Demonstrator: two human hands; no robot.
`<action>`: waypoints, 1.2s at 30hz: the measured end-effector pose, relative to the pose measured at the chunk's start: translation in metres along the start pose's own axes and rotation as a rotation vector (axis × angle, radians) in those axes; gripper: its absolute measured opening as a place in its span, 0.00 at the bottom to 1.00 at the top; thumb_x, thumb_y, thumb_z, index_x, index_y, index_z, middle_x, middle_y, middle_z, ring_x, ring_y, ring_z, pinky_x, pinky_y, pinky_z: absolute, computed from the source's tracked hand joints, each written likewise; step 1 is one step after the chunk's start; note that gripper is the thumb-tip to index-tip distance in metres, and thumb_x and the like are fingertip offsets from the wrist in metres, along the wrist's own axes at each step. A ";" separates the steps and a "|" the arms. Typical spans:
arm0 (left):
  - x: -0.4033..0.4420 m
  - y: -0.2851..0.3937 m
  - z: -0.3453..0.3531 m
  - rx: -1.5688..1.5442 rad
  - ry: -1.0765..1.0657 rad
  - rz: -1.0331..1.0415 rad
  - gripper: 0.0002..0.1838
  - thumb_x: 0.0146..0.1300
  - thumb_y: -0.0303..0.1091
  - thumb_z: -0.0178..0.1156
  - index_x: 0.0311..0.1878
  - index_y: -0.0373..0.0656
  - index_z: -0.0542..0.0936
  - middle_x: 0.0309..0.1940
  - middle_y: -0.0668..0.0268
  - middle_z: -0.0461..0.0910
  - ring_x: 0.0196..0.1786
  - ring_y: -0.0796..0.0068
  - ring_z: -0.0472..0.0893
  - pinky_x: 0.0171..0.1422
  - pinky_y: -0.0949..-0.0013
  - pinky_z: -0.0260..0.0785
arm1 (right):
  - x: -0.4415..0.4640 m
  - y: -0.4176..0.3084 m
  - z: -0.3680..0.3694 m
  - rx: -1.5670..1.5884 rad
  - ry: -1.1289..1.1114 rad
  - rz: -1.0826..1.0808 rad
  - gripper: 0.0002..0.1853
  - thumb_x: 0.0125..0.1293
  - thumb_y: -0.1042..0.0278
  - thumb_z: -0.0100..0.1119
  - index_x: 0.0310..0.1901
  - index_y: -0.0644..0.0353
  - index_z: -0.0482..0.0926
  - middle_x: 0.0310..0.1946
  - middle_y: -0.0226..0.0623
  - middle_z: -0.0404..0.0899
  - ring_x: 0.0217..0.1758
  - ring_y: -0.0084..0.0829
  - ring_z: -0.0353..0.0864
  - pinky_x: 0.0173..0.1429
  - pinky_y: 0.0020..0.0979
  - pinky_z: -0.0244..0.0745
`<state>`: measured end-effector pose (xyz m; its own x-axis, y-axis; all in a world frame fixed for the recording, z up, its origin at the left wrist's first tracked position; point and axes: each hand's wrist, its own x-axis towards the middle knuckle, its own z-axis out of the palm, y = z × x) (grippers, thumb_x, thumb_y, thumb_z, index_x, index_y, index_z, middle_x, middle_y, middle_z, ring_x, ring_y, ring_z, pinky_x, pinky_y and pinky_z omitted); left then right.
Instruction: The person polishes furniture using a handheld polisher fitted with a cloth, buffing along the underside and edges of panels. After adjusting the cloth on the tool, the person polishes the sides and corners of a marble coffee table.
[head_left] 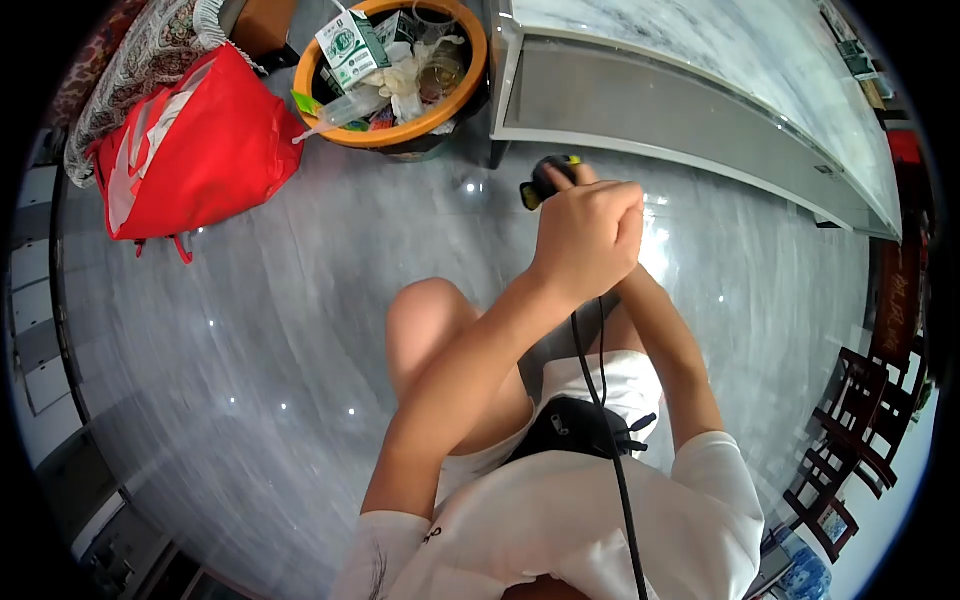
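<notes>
My left hand [590, 230] is closed, its back towards me, above the grey floor. What its fingers hold, if anything, is hidden. Behind it, my right forearm [665, 320] reaches up, and most of the right hand is covered. Blurred fingertips [578, 178], seemingly of my right hand, press on a small black object with yellow parts [545, 182]. Its exact kind is unclear. A black cable [615, 450] runs down from near my hands, across my white shirt.
An orange-rimmed bin [478, 75] full of rubbish stands ahead, with a red bag [215, 150] to its left. A marble-topped cabinet [690, 105] borders the front right. Dark wooden chairs [850, 430] are at the far right. My bare knee [430, 310] is below my hands.
</notes>
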<state>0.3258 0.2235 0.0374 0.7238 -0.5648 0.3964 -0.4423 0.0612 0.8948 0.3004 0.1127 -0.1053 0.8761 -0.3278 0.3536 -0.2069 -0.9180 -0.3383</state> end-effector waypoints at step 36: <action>-0.006 -0.012 0.009 0.149 -0.145 0.086 0.05 0.46 0.23 0.48 0.18 0.38 0.70 0.15 0.59 0.70 0.17 0.59 0.69 0.21 0.65 0.60 | -0.034 0.065 0.004 -0.053 0.231 0.143 0.24 0.39 0.67 0.62 0.45 0.40 0.79 0.37 0.31 0.74 0.36 0.32 0.77 0.30 0.29 0.73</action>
<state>0.3220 0.2189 0.0220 0.6009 -0.6758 0.4268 -0.5804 -0.0018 0.8143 0.2590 0.0653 -0.1423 0.7151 -0.4912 0.4973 -0.3489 -0.8673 -0.3551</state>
